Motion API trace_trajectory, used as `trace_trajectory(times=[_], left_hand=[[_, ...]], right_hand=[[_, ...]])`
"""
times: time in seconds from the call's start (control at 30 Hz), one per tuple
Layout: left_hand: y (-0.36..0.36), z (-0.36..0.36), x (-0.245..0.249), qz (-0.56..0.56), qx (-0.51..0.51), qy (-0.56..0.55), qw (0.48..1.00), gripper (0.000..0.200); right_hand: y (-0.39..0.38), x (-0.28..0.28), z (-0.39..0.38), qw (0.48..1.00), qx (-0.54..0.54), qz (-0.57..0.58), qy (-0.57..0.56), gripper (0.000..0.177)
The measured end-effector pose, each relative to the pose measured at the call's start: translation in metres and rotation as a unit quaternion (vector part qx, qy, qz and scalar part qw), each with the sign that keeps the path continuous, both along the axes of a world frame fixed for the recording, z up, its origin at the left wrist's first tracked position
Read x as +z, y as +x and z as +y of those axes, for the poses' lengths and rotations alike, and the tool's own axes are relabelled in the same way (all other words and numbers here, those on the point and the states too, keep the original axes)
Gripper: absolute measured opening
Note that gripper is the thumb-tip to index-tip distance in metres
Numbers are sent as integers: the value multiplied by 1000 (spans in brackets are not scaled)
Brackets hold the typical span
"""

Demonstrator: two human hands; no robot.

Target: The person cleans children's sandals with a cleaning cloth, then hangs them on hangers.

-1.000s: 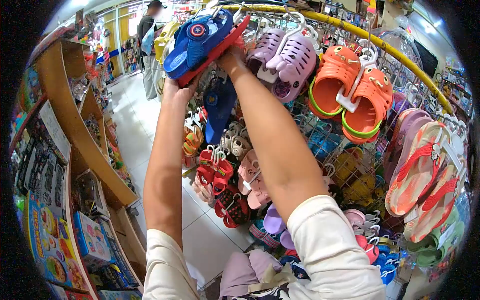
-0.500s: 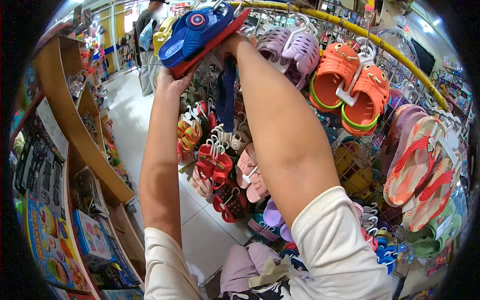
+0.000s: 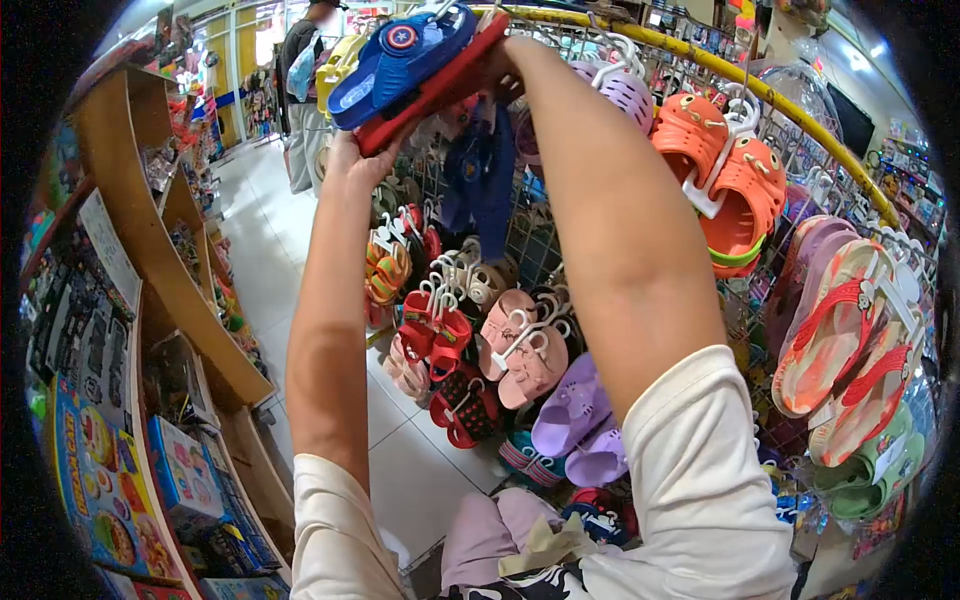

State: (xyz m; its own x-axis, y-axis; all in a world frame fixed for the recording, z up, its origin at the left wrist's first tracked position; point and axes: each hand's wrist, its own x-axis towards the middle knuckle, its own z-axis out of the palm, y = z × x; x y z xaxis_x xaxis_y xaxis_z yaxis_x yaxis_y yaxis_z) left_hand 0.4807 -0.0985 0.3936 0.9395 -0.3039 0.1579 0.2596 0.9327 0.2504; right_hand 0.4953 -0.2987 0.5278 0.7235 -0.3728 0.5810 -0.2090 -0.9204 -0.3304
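Blue sandals (image 3: 402, 68) with a red sole and a round star emblem hang on a white hanger near the top of the view. My left hand (image 3: 364, 158) grips their underside from below, its fingers partly hidden by the red sole. At the right end of the sandals is my right hand (image 3: 508, 68), raised to the rail; its fingers are mostly hidden behind the sandals and wrist. Purple clogs (image 3: 625, 95) and orange clogs (image 3: 740, 205) hang to the right. Dark blue footwear (image 3: 480, 180) hangs below the sandals.
A yellow rail (image 3: 690, 52) curves above the hanging footwear. Wooden shelves (image 3: 165, 270) with boxed toys stand at the left. Lower down hang pink sandals (image 3: 530, 368), red sandals (image 3: 436, 330) and lilac clogs (image 3: 570, 405). A person (image 3: 302, 100) stands in the far aisle.
Both hands and the blue sandals have shifted slightly right in view. More of the dark blue footwear, pink sandals and lilac clogs shows, while my right arm covers more of the purple clogs.
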Motion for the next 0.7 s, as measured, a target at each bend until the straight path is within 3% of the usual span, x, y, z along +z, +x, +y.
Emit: trace_trajectory(times=[0.23, 0.37, 0.47, 0.53, 0.57, 0.7], left_hand=[[9, -10, -16, -40, -30, -14, 999, 37], [12, -31, -30, 1, -7, -11, 1000, 32], [-22, -37, -20, 54, 26, -14, 998, 33], [-6, -37, -31, 7, 10, -12, 1000, 32], [-7, -36, -32, -3, 7, -12, 1000, 32], [-10, -37, -38, -39, 30, 25, 998, 39]], right_hand=[[29, 38, -62, 993, -92, 63, 30, 28], [74, 64, -111, 981, -84, 157, 80, 28], [36, 59, -77, 989, -136, 56, -20, 27], [27, 57, -71, 988, -141, 20, -63, 34], [14, 45, -54, 985, -149, -83, -40, 40], [32, 44, -66, 980, -130, -89, -124, 43]])
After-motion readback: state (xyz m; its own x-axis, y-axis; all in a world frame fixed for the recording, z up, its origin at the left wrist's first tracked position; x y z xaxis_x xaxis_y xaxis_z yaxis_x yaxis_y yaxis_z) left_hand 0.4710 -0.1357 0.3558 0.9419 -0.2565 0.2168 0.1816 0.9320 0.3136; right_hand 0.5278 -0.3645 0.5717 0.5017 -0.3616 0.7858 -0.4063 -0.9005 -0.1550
